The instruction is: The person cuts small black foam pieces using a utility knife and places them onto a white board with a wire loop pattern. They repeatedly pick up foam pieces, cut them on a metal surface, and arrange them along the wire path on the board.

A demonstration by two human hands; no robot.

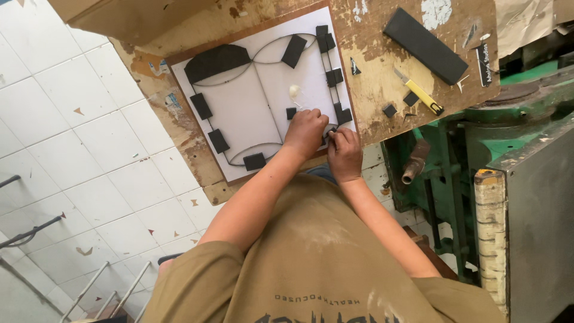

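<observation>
Black foam pad (330, 131), small, light and compressible, sits at the white board's (257, 101) lower right corner on the bench (382, 90); right hand (344, 154) pinches its edges, left hand (305, 131) curled closed beside it.

Black foam pieces (217, 140) on white board (257, 101), yellow-handled knife (421, 94), green machine (454, 149), paint-flecked brown worktable (382, 66).

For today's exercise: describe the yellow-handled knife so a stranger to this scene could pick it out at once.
Start at the worn wooden worktable and go right of the white board that both hands work on. Below the long black foam bar lies the utility knife, slanted. It alone is yellow; the pieces beside it are small and black.
</observation>
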